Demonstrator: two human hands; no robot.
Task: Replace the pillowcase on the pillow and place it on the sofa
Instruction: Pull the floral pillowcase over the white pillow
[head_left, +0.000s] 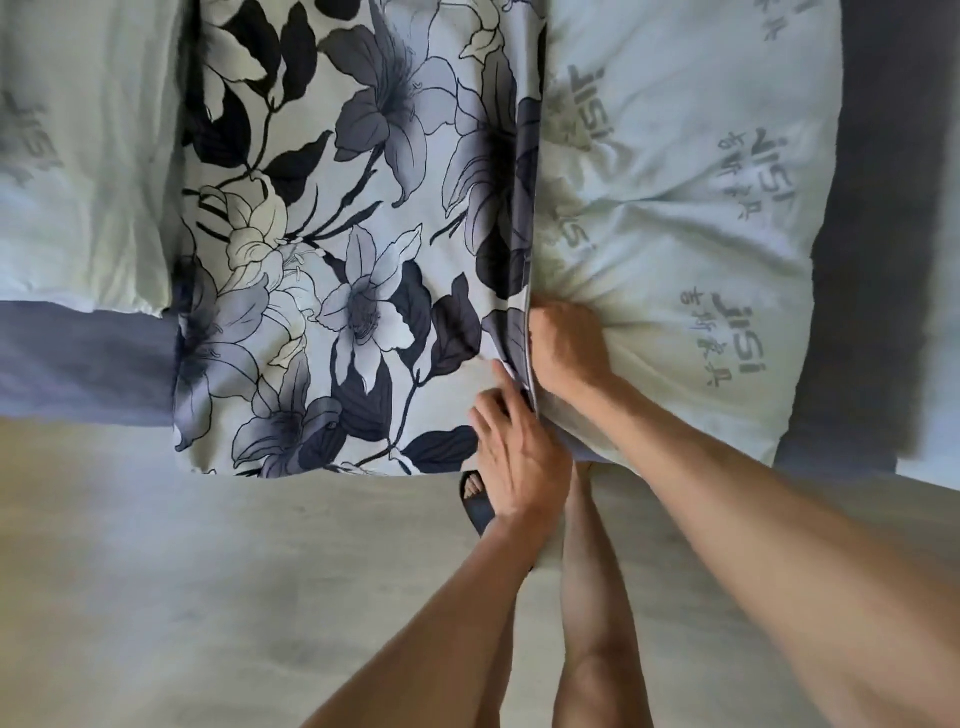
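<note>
A floral pillowcase (353, 249), pale blue with dark lilies and leaves, covers the left part of a pale green pillow (675, 208) printed with grey lettering. The bare right part of the pillow sticks out of the case's open edge. My right hand (569, 348) presses into the pillow right beside that edge, fingers curled into the fabric. My left hand (511, 441) pinches the open edge of the pillowcase near its lower corner. Both lie on a blue-grey sofa (83, 358).
A second pale green pillow (78, 182) with the same lettering lies at the left on the sofa. Below the sofa's front edge is a light wooden floor (208, 571). My bare legs and a foot in a dark slipper (475, 501) stand close to the sofa.
</note>
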